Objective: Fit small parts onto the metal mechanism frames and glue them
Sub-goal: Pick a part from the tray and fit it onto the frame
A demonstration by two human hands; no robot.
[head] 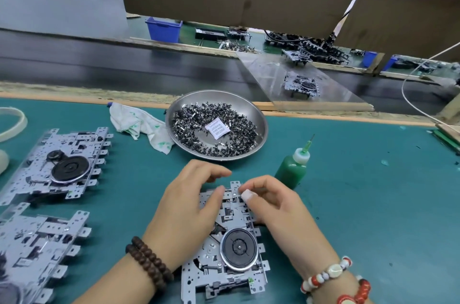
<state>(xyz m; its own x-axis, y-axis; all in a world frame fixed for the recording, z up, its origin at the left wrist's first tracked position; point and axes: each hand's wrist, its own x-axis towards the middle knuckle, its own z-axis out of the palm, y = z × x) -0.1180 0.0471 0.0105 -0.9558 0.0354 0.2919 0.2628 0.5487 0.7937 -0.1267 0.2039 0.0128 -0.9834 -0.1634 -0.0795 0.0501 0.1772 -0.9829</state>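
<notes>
Flanking one of three metal frames (225,251), left hand (185,206) relaxed, right hand (273,201) pinching a small part (239,193).

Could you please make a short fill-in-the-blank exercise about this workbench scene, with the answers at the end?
1. The small parts lie in a round metal ____.
2. The glue bottle holds a ____ liquid.
3. Both hands, left hand and right hand, work on the frame nearest the ____.
4. Two more frames lie to the ____ of that one.

Answers: bowl; green; person; left
</notes>
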